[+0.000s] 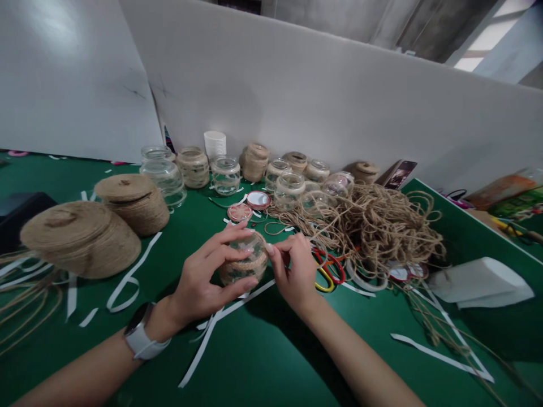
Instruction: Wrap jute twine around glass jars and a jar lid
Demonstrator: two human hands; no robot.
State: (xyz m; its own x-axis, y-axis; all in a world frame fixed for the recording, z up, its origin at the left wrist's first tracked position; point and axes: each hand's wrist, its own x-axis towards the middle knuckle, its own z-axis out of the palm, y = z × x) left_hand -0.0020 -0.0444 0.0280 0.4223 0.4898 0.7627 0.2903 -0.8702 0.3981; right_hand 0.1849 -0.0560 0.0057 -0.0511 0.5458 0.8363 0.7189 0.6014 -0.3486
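A glass jar (254, 264) with a band of twine around it lies tilted between my hands at the middle of the view. My left hand (210, 274) wraps round the jar from the left, fingers over its top and thumb along its near side. At the jar's right rim, my right hand (294, 268) has thumb and index finger pinched against the twine edge; what exactly lies between the fingertips is too small to tell. Scissors with red and yellow handles (326, 277) lie just right of my right hand, partly hidden by it.
Twine-wrapped jars (82, 240) stand at the left. Several glass jars (227, 176) line the back near white cups (215, 144). A twine heap (382, 226) fills the right, beside a white roll (483, 282). White strips (199, 356) lie about; a phone (400, 174) leans behind.
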